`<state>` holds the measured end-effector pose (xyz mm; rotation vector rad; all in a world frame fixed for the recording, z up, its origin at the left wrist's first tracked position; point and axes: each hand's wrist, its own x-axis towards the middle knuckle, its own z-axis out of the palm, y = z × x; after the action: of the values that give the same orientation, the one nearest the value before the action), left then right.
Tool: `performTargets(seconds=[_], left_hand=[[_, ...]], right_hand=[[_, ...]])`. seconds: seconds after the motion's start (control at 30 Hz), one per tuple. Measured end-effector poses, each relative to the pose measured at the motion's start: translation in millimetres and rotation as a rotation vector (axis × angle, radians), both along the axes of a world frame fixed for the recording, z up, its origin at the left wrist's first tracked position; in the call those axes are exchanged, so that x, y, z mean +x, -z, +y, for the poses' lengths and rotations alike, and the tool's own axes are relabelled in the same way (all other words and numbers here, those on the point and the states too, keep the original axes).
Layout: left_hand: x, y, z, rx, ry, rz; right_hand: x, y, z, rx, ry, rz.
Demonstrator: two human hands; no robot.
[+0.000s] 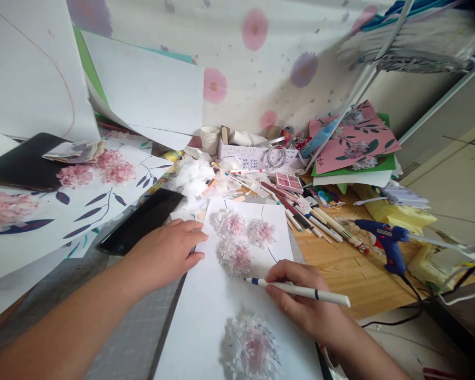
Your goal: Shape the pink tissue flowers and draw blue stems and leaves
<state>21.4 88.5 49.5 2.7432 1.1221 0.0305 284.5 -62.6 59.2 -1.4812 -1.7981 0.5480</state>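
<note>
In my right hand [296, 295] is a white marker [312, 293] with a dark blue tip end, held like a pen. Its tip touches or hovers just over a white sheet of paper [206, 327], below a fluffy pink-and-white flower [236, 255]. Two more such flowers sit higher on the sheet, and a larger flower [255, 345] lies nearer me. Thin dark stem lines show by the upper flowers. My left hand [178, 243] rests with fingers stretched out at the sheet's left edge, holding nothing.
Left of the sheet lies a black flat device [142, 221], beside papers with pink flowers and dark leaves. Behind are white cotton fluff [192, 177], scattered pens [301, 208] and a pink palette [288, 182]. A blue glue gun [388, 240] with its cord stands at right.
</note>
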Motion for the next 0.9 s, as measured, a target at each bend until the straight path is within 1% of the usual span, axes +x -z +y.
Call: performTargets(seconds=[0.1,0.3,0.37,0.43,0.53,0.63,0.7,0.8,0.9], left_hand=[[1.0,-0.8,-0.6,-0.005,-0.009,-0.014],[3.2,-3.2,-1.9,-0.021,-0.016,0.005],[3.3,-4.8,-2.9,-0.018,-0.015,0.017],[3.4,-6.8,-4.2,-0.015,-0.016,0.028],[4.5,-10.4,-6.3,-0.017,-0.020,0.045],[7.1,-13.7,-7.9,-0.024,-0.023,0.059],[8.6,-15.3,-8.7,-0.031,-0.023,0.064],[9.4,-17.0,-9.4,-0.043,-0.022,0.071],[8.4,-18.0,-9.5,-0.052,-0.023,0.074]], right_hand=[[0.7,-3.0,-3.6,-0.007,-0.010,-0.038],[9.2,-8.2,-20.4,-0.070,-0.091,-0.023],[12.5,-6.8,-23.0,-0.093,-0.090,0.022],[16.5,-4.2,-20.3,-0.084,-0.040,0.127],[22.8,-1.7,-5.7,-0.022,0.111,0.287],[24.5,-5.7,15.5,0.015,0.196,0.314],[22.2,-11.4,29.4,0.015,0.189,0.305],[17.2,-19.2,47.0,-0.018,0.140,0.329],[15.5,-19.7,59.7,-0.036,0.110,0.417]])
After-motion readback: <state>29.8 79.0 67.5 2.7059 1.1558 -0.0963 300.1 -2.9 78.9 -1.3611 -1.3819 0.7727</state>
